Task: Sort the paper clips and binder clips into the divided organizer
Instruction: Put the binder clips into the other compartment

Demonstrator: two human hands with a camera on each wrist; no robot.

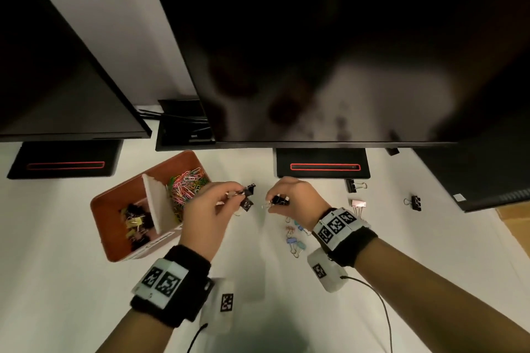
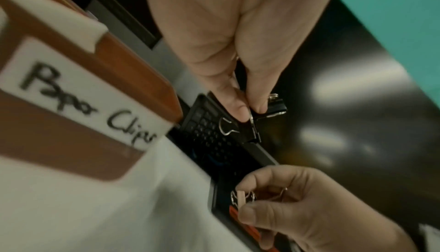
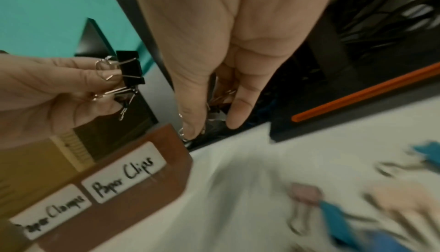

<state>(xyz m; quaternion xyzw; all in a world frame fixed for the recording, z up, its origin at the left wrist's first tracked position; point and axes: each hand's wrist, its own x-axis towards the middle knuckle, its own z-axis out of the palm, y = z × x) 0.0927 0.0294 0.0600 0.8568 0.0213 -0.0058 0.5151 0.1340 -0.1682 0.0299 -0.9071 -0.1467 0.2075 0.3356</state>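
My left hand (image 1: 210, 203) pinches black clips (image 1: 248, 196) beside the organizer (image 1: 106, 226); my right hand (image 1: 295, 195) grips another clip (image 1: 279, 200), fingers curled. Pastel clips (image 1: 295, 241) lie loose on the table (image 1: 57, 281) by my right wrist. Monitors (image 1: 329, 66) loom behind. Labels read "Paper Clips" (image 3: 123, 177) and "Paper Clamps" (image 3: 51, 214).
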